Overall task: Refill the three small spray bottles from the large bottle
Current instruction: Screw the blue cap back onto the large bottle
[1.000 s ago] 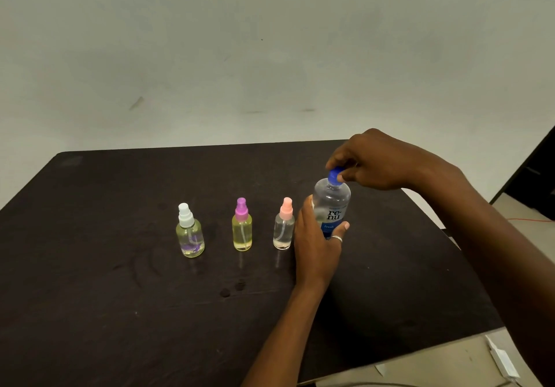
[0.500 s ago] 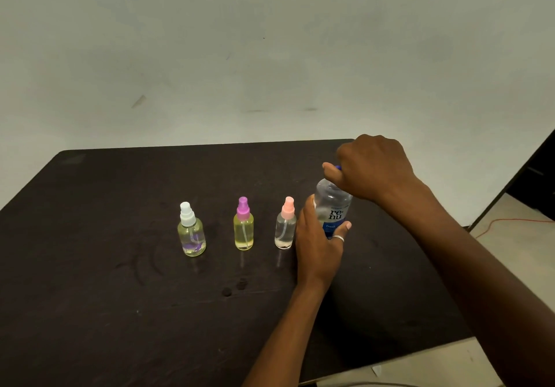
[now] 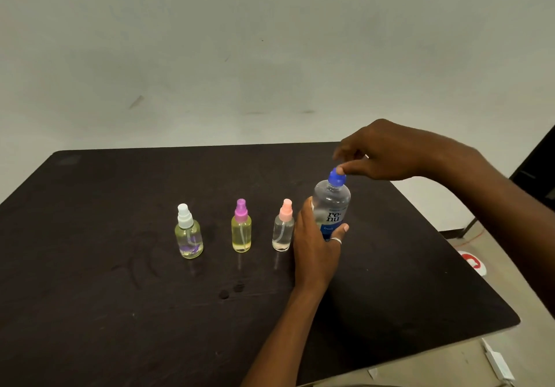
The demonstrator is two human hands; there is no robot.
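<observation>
Right hand [image 3: 387, 152] has risen off the blue cap [image 3: 337, 178]; thumb tip touches it, fingers loosely curled. Left hand [image 3: 315, 245] grips the large bottle [image 3: 332, 206], upright right of centre on the dark, scuffed desk [image 3: 120, 311]. Pale wall [image 3: 270, 41] behind.

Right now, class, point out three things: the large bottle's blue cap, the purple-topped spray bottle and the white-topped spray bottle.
blue cap [image 3: 336, 179], head view, on the cap's side wall.
purple-topped spray bottle [image 3: 241, 235], head view, on its yellowish body.
white-topped spray bottle [image 3: 189, 239], head view, on its clear body.
</observation>
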